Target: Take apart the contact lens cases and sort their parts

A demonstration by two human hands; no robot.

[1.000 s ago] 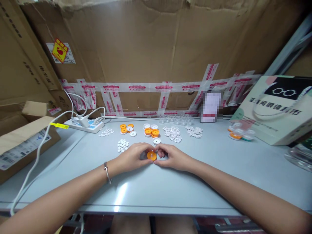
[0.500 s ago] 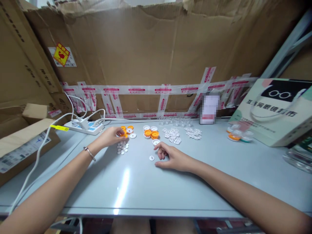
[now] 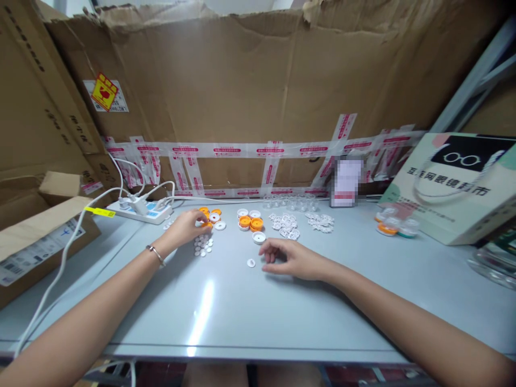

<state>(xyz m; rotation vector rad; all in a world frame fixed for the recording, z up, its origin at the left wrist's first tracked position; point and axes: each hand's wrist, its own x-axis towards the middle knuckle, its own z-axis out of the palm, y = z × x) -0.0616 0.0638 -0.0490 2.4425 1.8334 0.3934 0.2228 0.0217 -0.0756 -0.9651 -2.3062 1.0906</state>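
At the left group of orange discs [image 3: 215, 212] and white discs [image 3: 220, 226], my left hand [image 3: 187, 227] has its curled finger and thumb around an orange disc [image 3: 207, 224]; the fingers partly cover it. Small white round pieces [image 3: 202, 246] lie just in front of that hand. My right hand [image 3: 288, 259] rests with thumb and fingers apart and nothing between them. Left of its fingertips lies one small white piece with a short stem [image 3: 251, 263]. A white ring-shaped cap [image 3: 258, 237] sits just beyond it, near stacked orange caps [image 3: 256, 223] and white caps [image 3: 242, 213].
White lattice-like pieces [image 3: 284, 224] and clear cups [image 3: 290, 202] lie farther back. A phone [image 3: 346, 183] leans against the big carton [image 3: 242, 86]. At right are assembled clear-topped items [image 3: 389, 226] and a paper bag [image 3: 447, 188]; at left, a power strip [image 3: 149, 212] and an open box [image 3: 44, 236].
My right hand has shifted slightly to the right, away from the small stemmed piece. My left hand stays at the orange discs, its fingers a little changed.
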